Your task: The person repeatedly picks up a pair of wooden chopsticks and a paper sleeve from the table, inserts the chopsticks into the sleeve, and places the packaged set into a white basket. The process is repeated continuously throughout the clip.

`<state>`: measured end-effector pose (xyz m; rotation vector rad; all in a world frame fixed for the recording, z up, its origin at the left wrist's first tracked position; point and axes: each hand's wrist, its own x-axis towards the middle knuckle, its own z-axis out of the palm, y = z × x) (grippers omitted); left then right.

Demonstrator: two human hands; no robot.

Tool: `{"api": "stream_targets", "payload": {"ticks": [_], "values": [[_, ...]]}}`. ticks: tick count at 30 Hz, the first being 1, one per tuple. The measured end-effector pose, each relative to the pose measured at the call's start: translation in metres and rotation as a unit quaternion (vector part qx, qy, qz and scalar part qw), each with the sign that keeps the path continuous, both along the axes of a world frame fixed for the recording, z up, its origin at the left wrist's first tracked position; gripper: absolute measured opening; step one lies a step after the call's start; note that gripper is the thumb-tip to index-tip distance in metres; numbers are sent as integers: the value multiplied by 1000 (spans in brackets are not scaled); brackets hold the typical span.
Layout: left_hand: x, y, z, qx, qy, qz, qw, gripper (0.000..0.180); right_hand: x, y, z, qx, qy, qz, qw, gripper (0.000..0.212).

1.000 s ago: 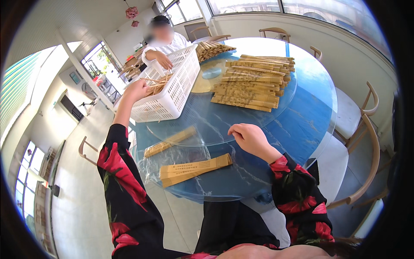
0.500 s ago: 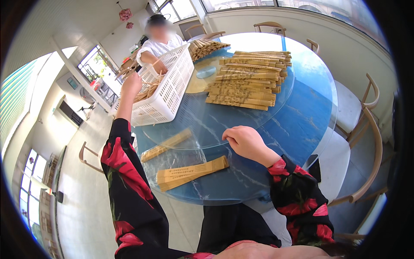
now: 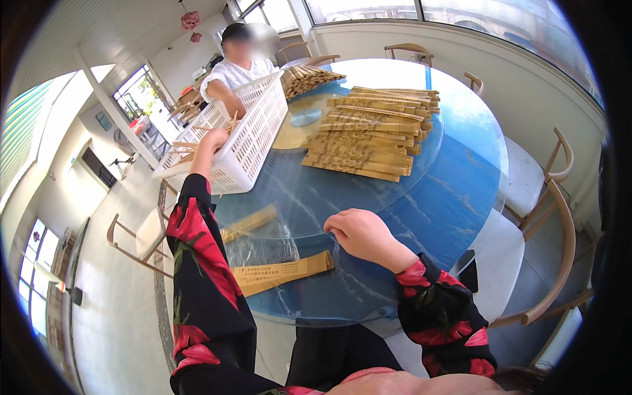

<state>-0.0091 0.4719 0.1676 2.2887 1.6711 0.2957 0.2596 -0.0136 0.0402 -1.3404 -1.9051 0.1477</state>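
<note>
My left hand [image 3: 212,141] reaches into a white slatted plastic basket [image 3: 258,141], among thin wooden sticks [image 3: 185,153]; its fingertips are hidden in there. Over the tabletop hovers my right hand [image 3: 362,234], fingers curled in and thumb pressed against them; nothing shows sticking out of it. Two long brown printed paper sleeves [image 3: 286,270] lie overlapped near me, partly covered by my left forearm. Beside them is a clear plastic bag [image 3: 273,243], with another brown strip [image 3: 253,222] at its far side.
A large pile of brown printed sleeves [image 3: 368,131] covers part of the round blue glass-topped table [image 3: 454,191]. Behind it lies a second stack [image 3: 309,79]. Across the table a person in white [image 3: 227,85] has one hand in the basket. Wooden chairs [image 3: 559,243] stand at the right.
My left hand has lowered from above the basket into it, among the sticks. The right hand keeps its curled pose. The view has shifted slightly.
</note>
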Motion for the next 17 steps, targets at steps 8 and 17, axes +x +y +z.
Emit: {"api": "stream_targets", "payload": {"ticks": [8, 17], "values": [[-10, -103, 63, -245, -171, -15, 954, 33, 2, 1, -4, 24, 17, 1, 1000, 13], [-3, -136, 74, -231, -172, -16, 958, 40, 3, 1, -1, 21, 15, 2, 1000, 13]]}}
